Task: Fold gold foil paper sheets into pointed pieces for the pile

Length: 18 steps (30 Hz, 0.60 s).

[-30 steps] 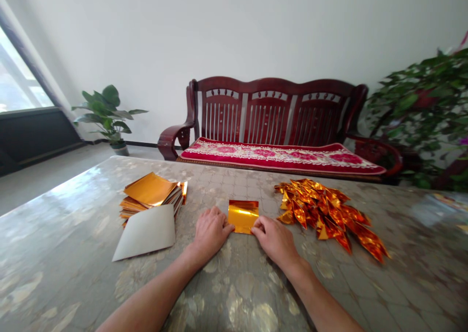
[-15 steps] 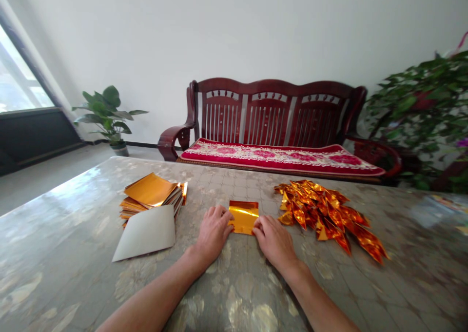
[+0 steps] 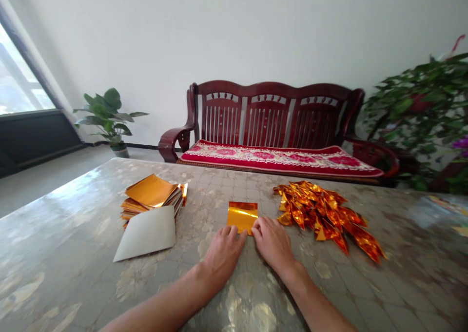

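A small sheet of shiny gold foil paper (image 3: 242, 216) lies flat on the table in front of me, with a darker orange strip along its far edge. My left hand (image 3: 225, 248) is closed, fingertips together on the sheet's near edge, thumb close to the near right corner. Thumb and fingers of my right hand (image 3: 271, 238) pinch that right corner. To the right lies a heap of folded orange foil pieces (image 3: 321, 207). On the left stands a stack of gold foil sheets (image 3: 151, 190), with one pale sheet (image 3: 148, 234) lying face-down against its front.
The table (image 3: 204, 298) has a glossy, patterned cover. A clear plastic bag (image 3: 435, 210) lies at its right side. Beyond the far edge stands a dark red wooden bench (image 3: 270, 112) with a red floral cover. Potted plants (image 3: 109, 115) stand left and right.
My left hand has moved from the sheet's left side down and right to its near edge. My right hand stays at the right corner. The foil sheet has hardly shifted.
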### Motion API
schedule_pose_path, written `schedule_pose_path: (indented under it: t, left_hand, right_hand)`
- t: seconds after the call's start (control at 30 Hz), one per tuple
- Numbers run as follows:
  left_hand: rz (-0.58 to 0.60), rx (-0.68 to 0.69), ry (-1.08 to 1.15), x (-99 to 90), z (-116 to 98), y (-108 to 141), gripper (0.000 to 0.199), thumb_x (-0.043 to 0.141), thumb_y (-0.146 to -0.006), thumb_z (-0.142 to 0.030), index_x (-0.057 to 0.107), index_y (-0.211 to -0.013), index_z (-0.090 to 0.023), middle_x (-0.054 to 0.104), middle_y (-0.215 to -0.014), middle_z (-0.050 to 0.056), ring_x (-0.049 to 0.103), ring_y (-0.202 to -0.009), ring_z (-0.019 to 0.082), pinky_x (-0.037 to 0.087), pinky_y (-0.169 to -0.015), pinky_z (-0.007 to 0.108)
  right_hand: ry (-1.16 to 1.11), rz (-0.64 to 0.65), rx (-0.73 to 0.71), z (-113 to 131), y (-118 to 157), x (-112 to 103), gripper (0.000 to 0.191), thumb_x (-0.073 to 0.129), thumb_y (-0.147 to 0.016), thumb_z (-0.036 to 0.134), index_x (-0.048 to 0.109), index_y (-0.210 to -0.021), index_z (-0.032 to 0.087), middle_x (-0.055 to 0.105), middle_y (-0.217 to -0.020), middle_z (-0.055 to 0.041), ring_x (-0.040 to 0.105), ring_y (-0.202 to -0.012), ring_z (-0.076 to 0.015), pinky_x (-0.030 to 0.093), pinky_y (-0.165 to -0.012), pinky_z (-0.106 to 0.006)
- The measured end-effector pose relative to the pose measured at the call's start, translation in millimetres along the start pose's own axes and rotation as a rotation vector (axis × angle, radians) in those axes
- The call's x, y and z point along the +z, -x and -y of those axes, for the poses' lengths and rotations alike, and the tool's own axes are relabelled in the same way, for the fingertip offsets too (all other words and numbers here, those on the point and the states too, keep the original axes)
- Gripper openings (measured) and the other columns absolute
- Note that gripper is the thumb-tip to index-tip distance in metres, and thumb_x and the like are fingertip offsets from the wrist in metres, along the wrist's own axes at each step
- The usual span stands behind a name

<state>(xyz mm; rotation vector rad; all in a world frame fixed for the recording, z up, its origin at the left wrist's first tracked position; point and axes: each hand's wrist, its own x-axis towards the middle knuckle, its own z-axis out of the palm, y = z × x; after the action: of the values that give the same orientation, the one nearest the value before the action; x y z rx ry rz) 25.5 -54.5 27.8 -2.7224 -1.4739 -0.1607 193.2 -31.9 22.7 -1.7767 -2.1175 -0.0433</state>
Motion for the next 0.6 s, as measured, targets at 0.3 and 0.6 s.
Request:
schedule_pose_path:
  t: [0.3,0.6]
  left_hand:
    - [-0.020,-0.002,-0.122,-3.3,-3,2,0.025,0.051,-0.092,-0.013,0.058,-0.116,-0.014,0.062,-0.101,0.010,0.059,-0.094,0.025,0.048,-0.080,0.038]
    - [-0.004,-0.077,-0.294,-1.8,3,6,0.022,0.052,-0.088,-0.007,0.065,-0.105,-0.009,0.063,-0.094,0.013,0.059,-0.089,0.026,0.045,-0.074,0.036]
  right_hand:
    - [0.086,0.018,0.088,11,1,-1,0.013,0.061,-0.089,0.036,0.060,-0.091,0.023,0.066,-0.095,-0.0052,0.056,-0.092,-0.0248,0.033,-0.076,-0.034]
    - [0.130,0.017,0.122,-4,6,-2,0.007,0.059,-0.092,0.031,0.060,-0.091,0.024,0.065,-0.096,-0.0041,0.057,-0.091,-0.0240,0.032,-0.072,-0.032]
